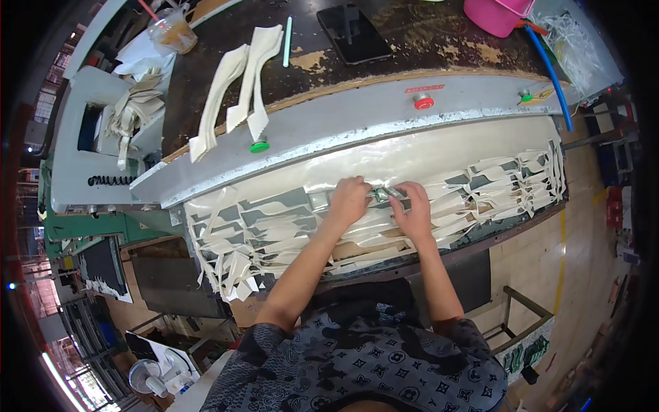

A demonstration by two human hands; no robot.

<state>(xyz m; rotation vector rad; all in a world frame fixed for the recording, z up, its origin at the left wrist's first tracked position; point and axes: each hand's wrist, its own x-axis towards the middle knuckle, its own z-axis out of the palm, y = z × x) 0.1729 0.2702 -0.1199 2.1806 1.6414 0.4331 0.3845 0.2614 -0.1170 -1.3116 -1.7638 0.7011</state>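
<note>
My left hand point(348, 198) and my right hand point(414, 209) rest side by side on a cream sheet point(412, 154) spread over the bed of a cutting press. Together they grip a small metal cutting die point(384, 194) that lies between them on the sheet. The sheet around them is full of cut-out holes, with loose cream strips point(240, 240) hanging at the left and more cut scrap point(522, 182) at the right.
The press's grey beam point(357, 120) runs above the hands, with a green button point(259, 145), a red button point(423, 103) and another green one point(525, 96). On top lie cut cream pieces point(240, 82), a black phone point(353, 32), a pink bucket point(494, 15) and a drink cup point(175, 31).
</note>
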